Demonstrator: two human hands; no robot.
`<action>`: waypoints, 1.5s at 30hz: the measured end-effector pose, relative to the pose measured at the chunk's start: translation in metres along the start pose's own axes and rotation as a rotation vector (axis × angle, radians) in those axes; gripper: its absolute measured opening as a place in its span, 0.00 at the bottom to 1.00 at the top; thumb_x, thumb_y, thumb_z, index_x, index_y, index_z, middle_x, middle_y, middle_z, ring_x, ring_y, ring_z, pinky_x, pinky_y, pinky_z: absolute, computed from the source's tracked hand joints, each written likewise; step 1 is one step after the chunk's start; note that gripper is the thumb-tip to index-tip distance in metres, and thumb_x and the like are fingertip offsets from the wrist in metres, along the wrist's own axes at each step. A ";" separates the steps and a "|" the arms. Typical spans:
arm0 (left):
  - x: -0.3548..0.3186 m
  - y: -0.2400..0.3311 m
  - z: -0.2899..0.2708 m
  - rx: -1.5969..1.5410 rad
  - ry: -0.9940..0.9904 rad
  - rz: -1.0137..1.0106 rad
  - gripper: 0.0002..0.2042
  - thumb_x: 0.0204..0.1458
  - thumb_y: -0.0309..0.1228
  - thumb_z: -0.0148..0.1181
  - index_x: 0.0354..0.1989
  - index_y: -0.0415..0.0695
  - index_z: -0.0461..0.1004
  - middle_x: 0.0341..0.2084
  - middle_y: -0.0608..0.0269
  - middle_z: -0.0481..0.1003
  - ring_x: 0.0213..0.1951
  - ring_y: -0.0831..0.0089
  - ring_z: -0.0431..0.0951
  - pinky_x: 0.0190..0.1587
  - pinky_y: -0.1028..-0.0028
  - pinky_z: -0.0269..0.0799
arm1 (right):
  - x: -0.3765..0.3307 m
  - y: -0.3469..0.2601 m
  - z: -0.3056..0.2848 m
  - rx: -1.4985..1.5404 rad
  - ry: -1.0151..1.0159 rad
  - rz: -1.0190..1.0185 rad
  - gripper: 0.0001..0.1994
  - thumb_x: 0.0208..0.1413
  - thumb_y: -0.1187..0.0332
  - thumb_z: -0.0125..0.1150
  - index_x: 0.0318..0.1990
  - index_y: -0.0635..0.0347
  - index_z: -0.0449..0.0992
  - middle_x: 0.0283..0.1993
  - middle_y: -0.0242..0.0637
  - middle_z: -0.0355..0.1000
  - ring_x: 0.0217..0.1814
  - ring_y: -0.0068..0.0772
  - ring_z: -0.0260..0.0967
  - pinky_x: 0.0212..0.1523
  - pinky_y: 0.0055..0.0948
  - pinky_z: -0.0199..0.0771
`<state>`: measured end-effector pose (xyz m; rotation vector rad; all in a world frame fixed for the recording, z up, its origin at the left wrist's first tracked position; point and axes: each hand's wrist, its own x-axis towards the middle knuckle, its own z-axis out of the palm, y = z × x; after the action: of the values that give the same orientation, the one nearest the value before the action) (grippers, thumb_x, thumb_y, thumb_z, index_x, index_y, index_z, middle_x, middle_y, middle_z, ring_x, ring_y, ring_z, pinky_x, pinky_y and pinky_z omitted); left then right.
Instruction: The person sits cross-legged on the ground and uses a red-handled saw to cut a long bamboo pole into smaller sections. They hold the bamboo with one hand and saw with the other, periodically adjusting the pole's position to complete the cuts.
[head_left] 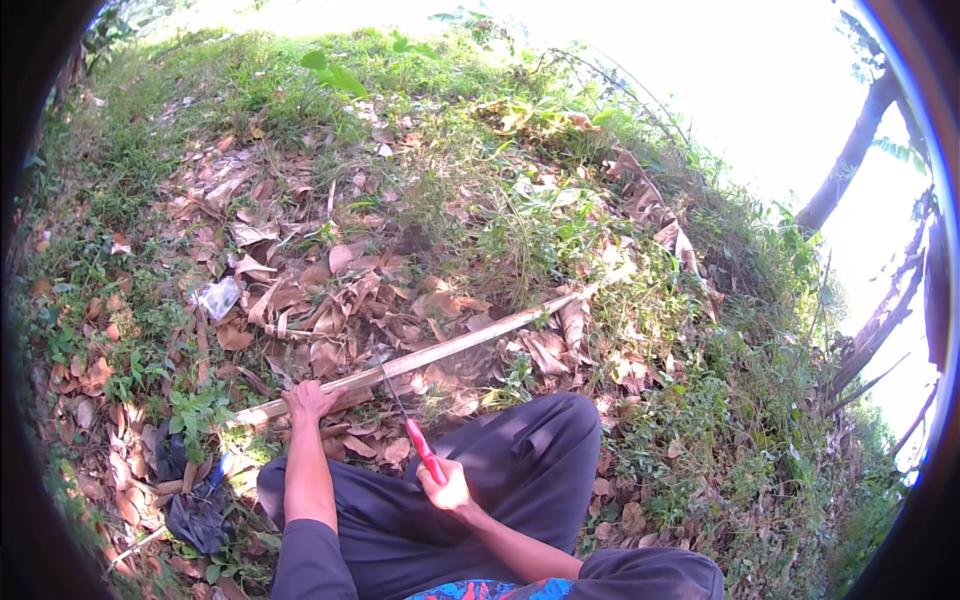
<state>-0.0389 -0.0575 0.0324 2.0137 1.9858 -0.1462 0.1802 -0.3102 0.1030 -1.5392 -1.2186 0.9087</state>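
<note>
A long, pale wooden strip (pixel 470 340) lies slantwise across the leaf litter in front of my crossed legs, its far end up to the right. My left hand (pixel 310 400) grips it near its lower left end. In my right hand (pixel 447 487) is a hand saw (pixel 418 440) with a red handle, the fingers closed round it. Its thin, dark blade reaches up and left to the strip, meeting it just right of my left hand. The blade's teeth are too small to make out. A shorter piece of wood (pixel 350 399) shows beneath the strip.
Dry brown leaves (pixel 340 300) and green weeds (pixel 720 400) cover the slope. A clear plastic scrap (pixel 217 297) lies at the left. Beside my left leg is a crumpled black plastic bag (pixel 200 520). Leaning trunks (pixel 850 160) stand at the right.
</note>
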 end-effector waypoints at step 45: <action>0.007 -0.006 0.033 -0.039 0.095 0.056 0.30 0.51 0.64 0.56 0.48 0.50 0.75 0.51 0.60 0.77 0.57 0.56 0.74 0.61 0.33 0.52 | 0.025 0.003 0.009 -0.023 0.041 0.096 0.11 0.56 0.69 0.55 0.24 0.64 0.71 0.16 0.28 0.65 0.20 0.18 0.61 0.24 0.30 0.63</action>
<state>-0.0399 -0.0604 -0.0018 2.0854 1.9695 0.0017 0.1786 -0.2844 0.0974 -1.6388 -1.1377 0.9233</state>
